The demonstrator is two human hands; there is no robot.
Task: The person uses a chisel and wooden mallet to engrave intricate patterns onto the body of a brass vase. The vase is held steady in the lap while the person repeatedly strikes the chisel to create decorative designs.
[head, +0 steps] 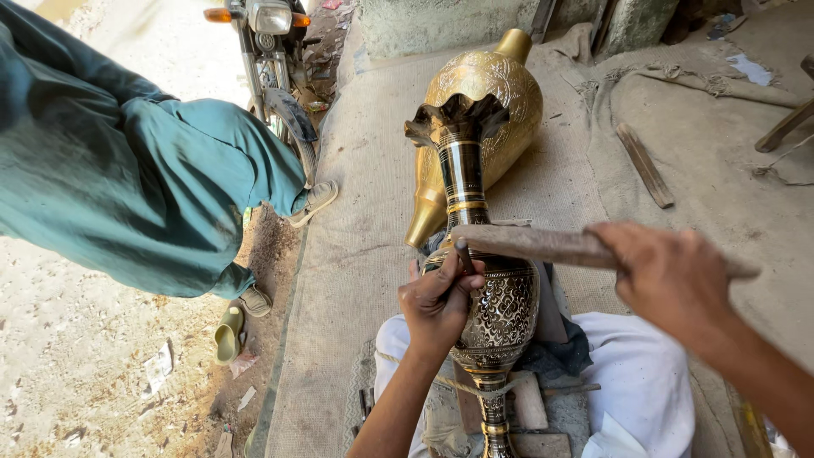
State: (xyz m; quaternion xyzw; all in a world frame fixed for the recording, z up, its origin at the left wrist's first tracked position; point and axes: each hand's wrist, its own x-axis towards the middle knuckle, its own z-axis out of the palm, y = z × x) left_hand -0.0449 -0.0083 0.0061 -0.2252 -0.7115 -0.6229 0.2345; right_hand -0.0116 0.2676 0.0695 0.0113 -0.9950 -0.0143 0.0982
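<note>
Vase: black-and-gold engraved vase (496, 301) lay across the seated person's lap, over white cloth (640, 386) and a dark rag (560, 343), which probably cushioned it and kept it from rolling.
Long axis: it ran almost straight away from the person; the foot sat near the body at the bottom of the view, and the flared, scalloped mouth (458, 119) pointed up the frame toward the wall.
Left hand: left hand (439, 301) rested on the vase's shoulder, fingers curled tight around a thin chisel (463, 254) whose tip met the metal where the neck begins; the resting hand seemed to steady both tool and vase.
Right hand: right hand (670, 276) was closed around a wooden mallet (530, 243), held crosswise with its far end just above the chisel's head.
Second vase: plain golden vase (487, 110) lay on the mat (365, 195) beyond, partly behind the first one's mouth, angled off to the upper right.
Bystander: a person in teal clothes (144, 187) stood at the left, beside a motorbike (271, 51).
</note>
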